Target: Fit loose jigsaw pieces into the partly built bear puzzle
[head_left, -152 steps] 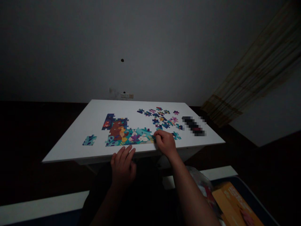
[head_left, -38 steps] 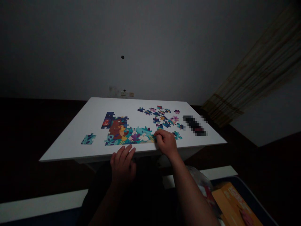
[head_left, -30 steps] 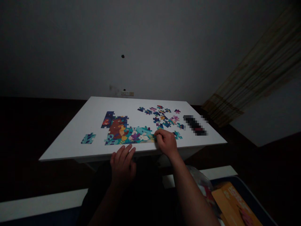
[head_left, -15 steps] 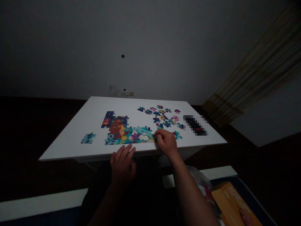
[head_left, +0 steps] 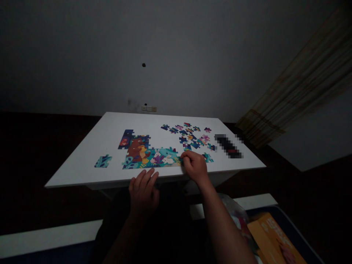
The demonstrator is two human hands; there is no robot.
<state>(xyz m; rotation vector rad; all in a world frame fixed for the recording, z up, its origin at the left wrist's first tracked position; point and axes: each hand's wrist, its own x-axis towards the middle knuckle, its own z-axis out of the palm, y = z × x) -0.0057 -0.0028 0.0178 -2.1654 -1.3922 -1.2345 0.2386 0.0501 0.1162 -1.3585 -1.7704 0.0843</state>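
A partly joined jigsaw puzzle (head_left: pixel 139 152) with a brown bear and white rabbits lies on the white table (head_left: pixel 79 150) near its front edge. My right hand (head_left: pixel 194 165) is closed at the puzzle's lower right end, thumb and fingers pressed together; whatever is under the fingertips is hidden. My left hand (head_left: pixel 144 189) rests at the table's front edge just below the puzzle, fingers stretched out and holding nothing. Loose puzzle pieces (head_left: pixel 191 137) are spread beyond my right hand, and a teal piece (head_left: pixel 208 158) lies to its right. Another teal section (head_left: pixel 103 161) sits apart at the left.
A dark pixelated object (head_left: pixel 228 146) lies on the table's right side. Below right, an orange box (head_left: pixel 275 238) and a clear plastic bag (head_left: pixel 233 207) are close to my right forearm. Behind the table stands a wall with sockets (head_left: pixel 149 108); a curtain (head_left: pixel 288 88) hangs at the right.
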